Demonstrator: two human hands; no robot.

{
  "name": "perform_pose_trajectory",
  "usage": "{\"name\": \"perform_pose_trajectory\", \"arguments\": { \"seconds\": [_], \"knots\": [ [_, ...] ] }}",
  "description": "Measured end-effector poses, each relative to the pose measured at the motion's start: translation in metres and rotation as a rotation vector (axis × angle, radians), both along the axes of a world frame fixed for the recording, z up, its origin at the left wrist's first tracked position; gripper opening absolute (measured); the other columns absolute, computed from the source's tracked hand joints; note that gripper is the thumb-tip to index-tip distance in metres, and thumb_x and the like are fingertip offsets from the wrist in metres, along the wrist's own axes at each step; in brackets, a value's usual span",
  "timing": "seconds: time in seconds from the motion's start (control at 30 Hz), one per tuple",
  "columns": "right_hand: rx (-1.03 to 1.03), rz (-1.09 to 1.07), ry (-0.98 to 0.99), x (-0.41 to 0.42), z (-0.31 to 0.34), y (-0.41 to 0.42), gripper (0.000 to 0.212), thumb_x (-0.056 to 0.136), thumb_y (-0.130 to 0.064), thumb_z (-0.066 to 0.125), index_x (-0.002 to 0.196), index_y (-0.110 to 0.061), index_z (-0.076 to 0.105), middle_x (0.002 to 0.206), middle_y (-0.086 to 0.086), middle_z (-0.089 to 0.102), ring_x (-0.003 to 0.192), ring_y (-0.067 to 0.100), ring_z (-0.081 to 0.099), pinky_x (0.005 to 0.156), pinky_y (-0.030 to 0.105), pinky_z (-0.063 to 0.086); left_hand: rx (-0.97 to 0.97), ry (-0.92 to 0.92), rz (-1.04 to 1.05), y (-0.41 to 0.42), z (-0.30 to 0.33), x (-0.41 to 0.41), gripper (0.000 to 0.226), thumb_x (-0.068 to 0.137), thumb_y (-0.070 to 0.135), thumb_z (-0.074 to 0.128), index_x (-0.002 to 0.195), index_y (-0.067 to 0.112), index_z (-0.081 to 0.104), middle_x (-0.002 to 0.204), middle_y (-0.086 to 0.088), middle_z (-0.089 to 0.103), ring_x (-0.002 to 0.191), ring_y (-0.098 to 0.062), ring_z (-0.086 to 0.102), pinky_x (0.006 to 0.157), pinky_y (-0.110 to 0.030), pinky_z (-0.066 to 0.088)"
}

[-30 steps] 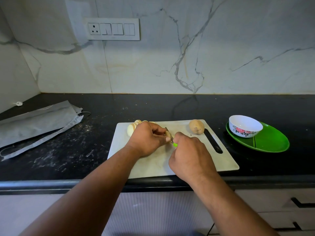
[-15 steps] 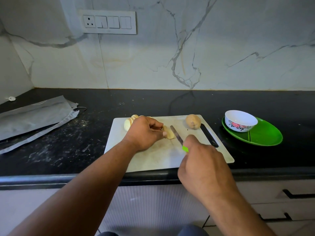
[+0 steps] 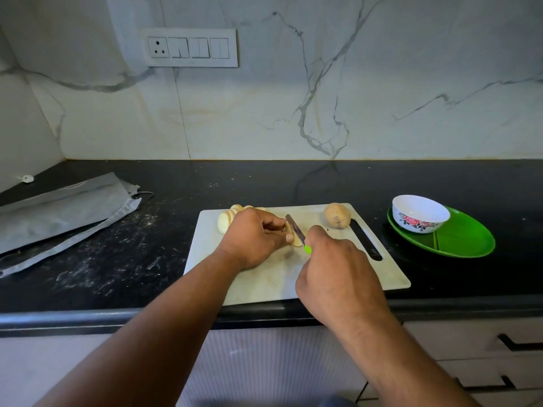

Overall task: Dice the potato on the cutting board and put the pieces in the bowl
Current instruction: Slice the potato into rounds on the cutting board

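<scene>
A white cutting board lies at the front edge of the black counter. My left hand curls over a pale potato piece in the board's middle and holds it down. My right hand grips a knife with a green handle; its blade rests against the held piece. Several cut potato slices lean together at the board's back left corner. A whole unpeeled potato sits at the back right of the board. The white floral bowl stands to the right, and nothing shows inside it.
The bowl stands on a green oval plate right of the board. A grey cloth bag lies on the counter's left side. The marble wall with a switch panel rises behind. The counter's rounded front edge runs just below the board.
My right hand has moved back in towards the left hand, bringing the blade from the open board onto the held potato piece. The left hand has stayed on the piece.
</scene>
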State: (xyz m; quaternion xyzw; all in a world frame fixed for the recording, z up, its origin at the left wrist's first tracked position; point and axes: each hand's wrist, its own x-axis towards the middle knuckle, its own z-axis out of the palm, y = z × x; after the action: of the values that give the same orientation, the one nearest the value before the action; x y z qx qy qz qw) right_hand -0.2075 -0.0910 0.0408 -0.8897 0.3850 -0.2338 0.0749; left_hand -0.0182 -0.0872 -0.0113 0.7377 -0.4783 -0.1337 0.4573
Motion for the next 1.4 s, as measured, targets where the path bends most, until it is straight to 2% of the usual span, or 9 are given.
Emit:
{"name": "perform_pose_trajectory", "arguments": {
  "seconds": [0.17, 0.3, 0.43, 0.57, 0.83, 1.0, 1.1, 1.27, 1.4],
  "knots": [
    [0.001, -0.006, 0.022, 0.003, -0.001, 0.001, 0.029, 0.088, -0.020, 0.053, 0.116, -0.024, 0.046, 0.068, -0.007, 0.037, 0.059, 0.013, 0.037, 0.045, 0.021, 0.020, -0.012, -0.006, -0.016, 0.000, -0.001, 0.001, 0.009, 0.082, 0.020, 0.088, 0.090, 0.020, 0.084, 0.082, 0.010, 0.078, 0.084, -0.009, 0.072, 0.078, -0.013, 0.055],
    [-0.003, 0.009, 0.044, 0.010, -0.001, 0.000, 0.031, 0.089, -0.021, 0.054, 0.119, -0.024, 0.047, 0.068, -0.007, 0.036, 0.058, 0.010, 0.036, 0.045, 0.021, 0.023, -0.012, 0.000, 0.000, -0.001, -0.001, 0.002, 0.010, 0.083, 0.018, 0.088, 0.083, 0.024, 0.081, 0.079, 0.013, 0.076, 0.081, -0.002, 0.070, 0.071, -0.006, 0.051],
    [-0.015, 0.005, 0.061, 0.016, -0.003, -0.003, 0.032, 0.089, -0.019, 0.052, 0.120, -0.023, 0.046, 0.069, -0.006, 0.037, 0.058, 0.012, 0.038, 0.048, 0.024, 0.026, -0.001, -0.027, 0.012, -0.004, -0.001, 0.002, 0.003, 0.084, 0.021, 0.086, 0.085, 0.020, 0.083, 0.081, 0.006, 0.077, 0.083, -0.013, 0.072, 0.078, -0.023, 0.059],
    [-0.025, 0.007, 0.054, 0.014, -0.012, -0.002, 0.035, 0.090, -0.020, 0.051, 0.124, -0.023, 0.044, 0.076, -0.005, 0.045, 0.061, 0.013, 0.042, 0.045, 0.020, 0.022, 0.009, -0.041, 0.012, -0.004, -0.001, 0.004, 0.003, 0.085, 0.022, 0.085, 0.087, 0.025, 0.084, 0.082, 0.010, 0.077, 0.085, -0.011, 0.072, 0.082, -0.029, 0.060],
    [-0.026, -0.009, 0.003, 0.007, -0.027, -0.012, 0.031, 0.090, -0.021, 0.049, 0.121, -0.026, 0.046, 0.079, -0.004, 0.057, 0.068, 0.016, 0.054, 0.057, 0.025, 0.036, 0.035, -0.071, 0.042, -0.003, -0.001, 0.002, 0.010, 0.096, 0.022, 0.073, 0.096, 0.021, 0.084, 0.097, 0.013, 0.078, 0.089, -0.006, 0.070, 0.074, -0.013, 0.051],
    [-0.041, 0.040, -0.059, 0.008, -0.033, -0.009, 0.027, 0.092, -0.023, 0.050, 0.119, -0.026, 0.047, 0.078, -0.007, 0.056, 0.065, 0.013, 0.050, 0.055, 0.021, 0.033, -0.001, -0.020, 0.032, -0.003, -0.002, 0.002, 0.021, 0.086, 0.012, 0.084, 0.079, 0.029, 0.073, 0.082, 0.011, 0.077, 0.080, -0.008, 0.075, 0.082, -0.027, 0.063],
    [-0.032, 0.035, -0.060, 0.009, -0.032, -0.010, 0.028, 0.093, -0.024, 0.050, 0.121, -0.026, 0.046, 0.079, -0.007, 0.057, 0.066, 0.012, 0.051, 0.055, 0.020, 0.034, 0.008, -0.031, 0.035, -0.003, -0.001, 0.000, 0.026, 0.085, 0.010, 0.084, 0.078, 0.032, 0.071, 0.083, 0.011, 0.077, 0.080, -0.008, 0.075, 0.084, -0.027, 0.063],
    [-0.007, 0.030, -0.069, 0.011, -0.027, -0.013, 0.027, 0.092, -0.024, 0.053, 0.119, -0.026, 0.048, 0.073, -0.007, 0.052, 0.062, 0.011, 0.048, 0.048, 0.018, 0.026, 0.042, -0.115, 0.052, -0.003, 0.001, -0.001, 0.018, 0.090, 0.014, 0.079, 0.083, 0.030, 0.077, 0.084, 0.016, 0.073, 0.083, -0.006, 0.070, 0.076, -0.013, 0.054],
    [-0.004, 0.025, -0.045, 0.015, -0.022, -0.015, 0.029, 0.091, -0.022, 0.054, 0.119, -0.026, 0.048, 0.070, -0.007, 0.048, 0.062, 0.012, 0.046, 0.052, 0.023, 0.031, 0.045, -0.142, 0.050, -0.004, 0.001, -0.002, 0.009, 0.091, 0.016, 0.078, 0.092, 0.023, 0.083, 0.087, 0.013, 0.075, 0.085, -0.007, 0.070, 0.078, -0.015, 0.054]
  ]
}}
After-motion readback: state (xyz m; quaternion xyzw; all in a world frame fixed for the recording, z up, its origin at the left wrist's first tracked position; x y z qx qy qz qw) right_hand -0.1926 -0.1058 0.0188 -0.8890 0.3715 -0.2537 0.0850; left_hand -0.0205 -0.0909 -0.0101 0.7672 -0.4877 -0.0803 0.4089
